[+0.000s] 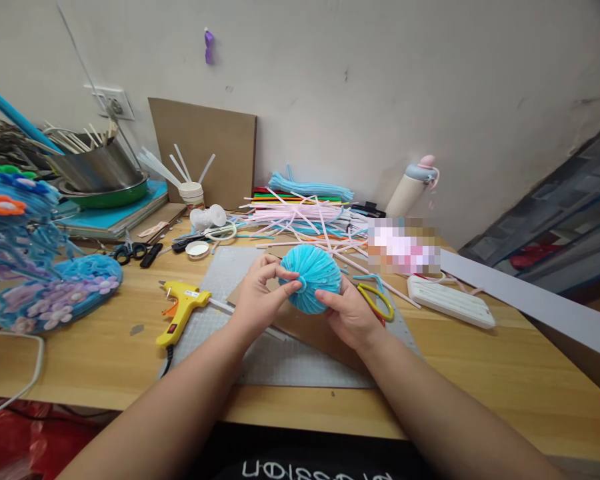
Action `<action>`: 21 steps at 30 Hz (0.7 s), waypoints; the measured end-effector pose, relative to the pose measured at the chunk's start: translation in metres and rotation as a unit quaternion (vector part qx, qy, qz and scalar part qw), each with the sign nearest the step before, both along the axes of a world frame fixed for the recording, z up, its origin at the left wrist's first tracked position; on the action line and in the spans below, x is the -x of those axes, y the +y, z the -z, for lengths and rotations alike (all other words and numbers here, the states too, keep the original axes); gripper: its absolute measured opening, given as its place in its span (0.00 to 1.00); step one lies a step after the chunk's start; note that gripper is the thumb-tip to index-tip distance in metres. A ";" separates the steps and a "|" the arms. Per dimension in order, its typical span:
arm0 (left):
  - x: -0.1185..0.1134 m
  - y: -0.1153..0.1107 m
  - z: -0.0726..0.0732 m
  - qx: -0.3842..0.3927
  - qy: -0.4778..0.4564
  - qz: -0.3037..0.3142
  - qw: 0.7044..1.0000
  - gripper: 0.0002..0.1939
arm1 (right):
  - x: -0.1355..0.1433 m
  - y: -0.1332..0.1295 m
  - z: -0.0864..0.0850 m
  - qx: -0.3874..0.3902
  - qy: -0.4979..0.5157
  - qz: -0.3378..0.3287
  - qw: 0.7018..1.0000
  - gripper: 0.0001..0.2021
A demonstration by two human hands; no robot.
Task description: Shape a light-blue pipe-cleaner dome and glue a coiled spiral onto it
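A round, ribbed ball of light-blue pipe cleaners (313,270) is held up above the cutting mat, between both hands. My left hand (263,287) pinches at a small coiled ring in the ball's centre with thumb and index finger. Wrapped around the ball's right side is my right hand (353,313), its thumb pressed on the front. Below lie a piece of brown cardboard (325,343) and the grey cutting mat (260,370). Yellow-handled scissors (380,303) lie just right of my right hand. A yellow hot glue gun (183,310) rests to the left.
Bundled pipe cleaners (305,213) lie at the back, beside a paper cup of glue sticks (193,193). A blue flowered craft piece (60,293) stands left. A bottle (413,187) leans by the wall; a white power strip (450,303) lies right. Dark scissors (130,250) lie left.
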State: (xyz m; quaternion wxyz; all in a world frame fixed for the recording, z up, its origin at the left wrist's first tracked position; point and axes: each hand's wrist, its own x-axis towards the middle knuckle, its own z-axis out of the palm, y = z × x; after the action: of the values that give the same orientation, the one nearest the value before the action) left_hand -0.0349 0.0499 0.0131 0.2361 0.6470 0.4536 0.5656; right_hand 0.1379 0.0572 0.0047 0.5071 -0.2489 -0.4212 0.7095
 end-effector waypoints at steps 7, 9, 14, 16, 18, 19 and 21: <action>-0.001 0.004 -0.002 0.175 -0.212 0.126 0.953 0.41 | -0.002 -0.003 0.000 -0.025 -0.005 0.002 1.000 0.26; -0.003 0.002 -0.006 0.210 -0.260 0.200 0.921 0.35 | -0.001 -0.003 -0.001 -0.026 -0.003 0.001 1.000 0.24; -0.006 -0.002 -0.010 0.219 -0.287 0.214 0.908 0.34 | 0.000 -0.003 -0.001 -0.024 -0.007 -0.001 1.000 0.23; -0.006 -0.002 -0.009 0.210 -0.276 0.211 0.914 0.34 | 0.000 -0.003 0.000 -0.025 -0.008 -0.002 1.000 0.24; -0.005 -0.001 -0.008 0.202 -0.264 0.220 0.917 0.34 | 0.000 -0.004 -0.001 -0.031 -0.007 -0.002 0.999 0.25; -0.004 -0.001 -0.007 0.199 -0.260 0.228 0.917 0.34 | 0.000 -0.004 -0.001 -0.034 -0.008 -0.003 0.999 0.25; -0.003 0.000 -0.006 0.196 -0.260 0.240 0.914 0.34 | -0.001 -0.004 -0.002 -0.034 -0.012 -0.007 0.999 0.25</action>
State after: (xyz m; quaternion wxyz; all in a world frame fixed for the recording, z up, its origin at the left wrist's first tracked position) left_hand -0.0317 0.0499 0.0192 0.5966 0.5071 0.3089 0.5399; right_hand 0.1388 0.0528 0.0064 0.5055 -0.2369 -0.4527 0.6953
